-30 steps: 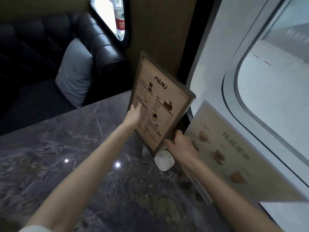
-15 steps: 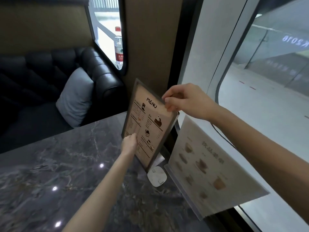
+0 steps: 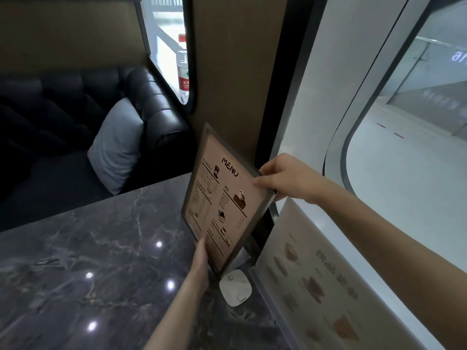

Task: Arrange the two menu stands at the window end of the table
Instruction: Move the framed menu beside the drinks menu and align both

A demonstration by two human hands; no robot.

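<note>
Marble-patterned dark surface [image 3: 88, 274], window end to the right. Nearest: pale drinks menu stand [image 3: 326, 286], leaning along the window edge, untouched. Just beyond: white coaster-like pad [image 3: 236, 290]. Framed "MENU" stand [image 3: 222, 200] upright, long axis vertical, tilted back. Left hand [image 3: 201, 256] pressed flat against lower edge; right hand [image 3: 283, 179] pinching top right corner, nearer the window.

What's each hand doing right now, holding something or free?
Left hand: closed on the lower edge of the framed menu stand.
Right hand: pinching the same stand's upper right edge.
</note>
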